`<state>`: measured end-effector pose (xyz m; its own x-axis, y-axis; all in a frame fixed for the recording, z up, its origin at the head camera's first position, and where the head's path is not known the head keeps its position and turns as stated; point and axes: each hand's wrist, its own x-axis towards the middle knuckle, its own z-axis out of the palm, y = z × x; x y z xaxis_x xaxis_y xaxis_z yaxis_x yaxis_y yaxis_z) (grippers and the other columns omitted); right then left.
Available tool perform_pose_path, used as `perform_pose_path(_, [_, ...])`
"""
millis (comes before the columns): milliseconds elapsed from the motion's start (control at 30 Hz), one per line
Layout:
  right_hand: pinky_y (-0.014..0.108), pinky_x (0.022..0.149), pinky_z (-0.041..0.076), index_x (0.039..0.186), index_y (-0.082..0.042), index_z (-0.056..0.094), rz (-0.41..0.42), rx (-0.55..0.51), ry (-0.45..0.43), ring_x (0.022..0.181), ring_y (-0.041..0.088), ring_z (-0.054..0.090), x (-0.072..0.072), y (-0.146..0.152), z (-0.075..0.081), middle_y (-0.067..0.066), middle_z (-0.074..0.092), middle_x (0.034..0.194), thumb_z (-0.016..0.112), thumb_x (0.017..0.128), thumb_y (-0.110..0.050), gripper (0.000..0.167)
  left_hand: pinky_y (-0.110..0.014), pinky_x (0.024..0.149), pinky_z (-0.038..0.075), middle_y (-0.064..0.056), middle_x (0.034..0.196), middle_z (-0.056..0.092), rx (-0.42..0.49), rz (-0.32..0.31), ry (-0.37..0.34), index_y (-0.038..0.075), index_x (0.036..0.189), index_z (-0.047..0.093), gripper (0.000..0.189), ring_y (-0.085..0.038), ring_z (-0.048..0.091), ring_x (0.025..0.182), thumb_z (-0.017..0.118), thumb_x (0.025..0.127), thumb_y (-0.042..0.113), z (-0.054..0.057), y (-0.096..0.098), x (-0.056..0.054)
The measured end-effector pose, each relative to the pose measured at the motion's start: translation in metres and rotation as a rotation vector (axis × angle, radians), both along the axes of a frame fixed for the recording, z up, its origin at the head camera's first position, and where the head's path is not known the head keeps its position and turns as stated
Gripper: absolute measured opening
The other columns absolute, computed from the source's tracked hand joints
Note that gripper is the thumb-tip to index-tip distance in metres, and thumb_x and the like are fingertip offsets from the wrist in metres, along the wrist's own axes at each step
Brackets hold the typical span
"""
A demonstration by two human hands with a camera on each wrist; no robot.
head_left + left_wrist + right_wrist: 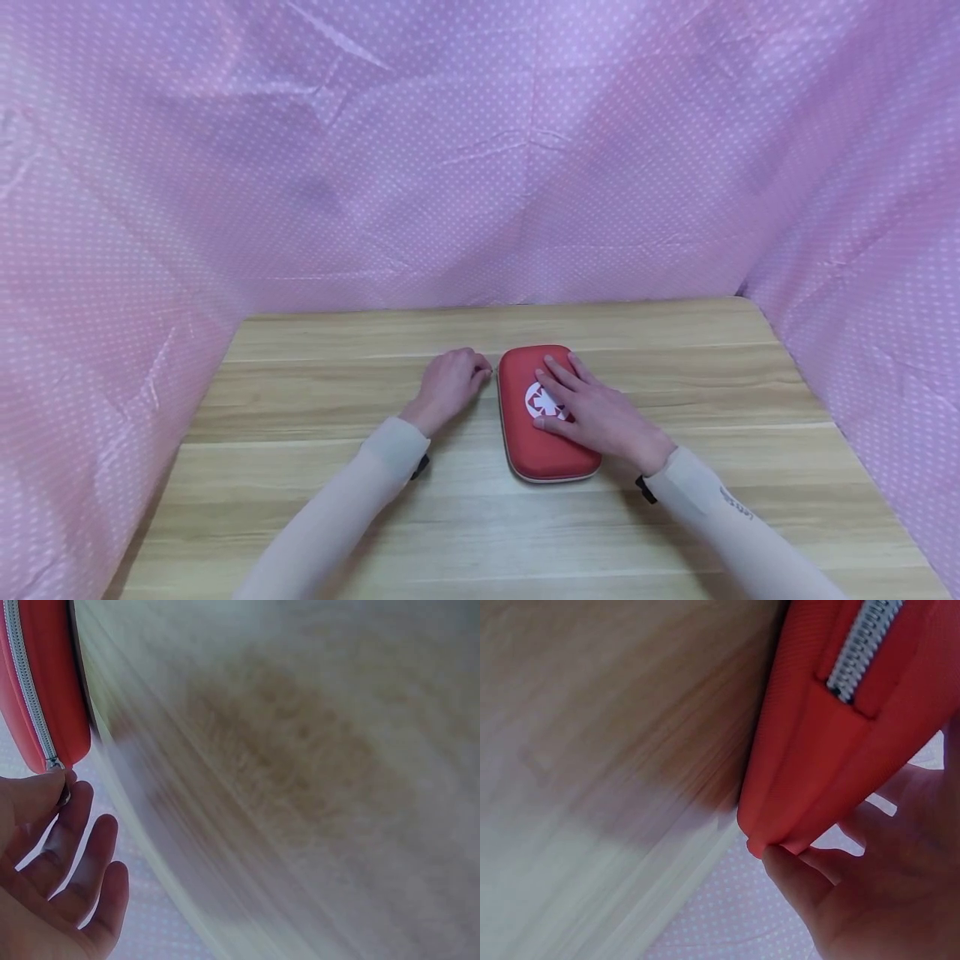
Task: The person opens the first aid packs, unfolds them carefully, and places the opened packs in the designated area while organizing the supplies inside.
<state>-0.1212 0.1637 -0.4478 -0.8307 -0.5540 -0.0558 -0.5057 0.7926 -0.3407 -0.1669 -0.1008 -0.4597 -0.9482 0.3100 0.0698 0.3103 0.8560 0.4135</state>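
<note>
A red zippered first-aid case [525,450] with a white emblem lies flat on the table, its zipper side facing my left hand. At its left edge, near the far corner, my left hand [448,385] pinches the zipper pull [64,796] between thumb and index finger. The silver zipper [28,690] runs shut along the side in the left wrist view. My right hand [603,417] rests spread on the lid, partly covering the emblem. In the right wrist view, the zipper's end [844,691] shows on the case's side.
The case is on a light wood-grain table [300,483]. Pink cloth with white dots [480,167] hangs behind the table and along both sides.
</note>
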Motion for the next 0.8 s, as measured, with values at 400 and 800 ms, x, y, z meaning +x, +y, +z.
perform_pose_path(400, [0.057, 0.104, 0.050, 0.162, -0.016, 0.036, -0.001, -0.011, 0.007, 0.157, 0.043, 0.013, 0.001, -0.001, 0.000, 0.008, 0.024, 0.171, 0.059, 0.097, -0.065, 0.084, -0.037, 0.082, 0.056, 0.000, 0.095, 0.075, -0.027, -0.050, 0.041, 0.013, 0.102, 0.082, 0.009, -0.017, 0.069, 0.089, 0.075, 0.096, 0.015, 0.000, -0.002, 0.011])
perform_pose_path(800, [0.055, 0.109, 0.046, 0.161, -0.013, 0.038, 0.012, -0.018, 0.032, 0.155, 0.046, 0.015, 0.001, 0.000, 0.000, 0.012, 0.027, 0.169, 0.058, 0.099, -0.064, 0.083, -0.035, 0.080, 0.056, 0.001, 0.094, 0.074, -0.043, -0.075, 0.036, 0.014, 0.102, 0.082, 0.009, -0.016, 0.068, 0.086, 0.076, 0.095, 0.016, 0.001, -0.004, 0.023])
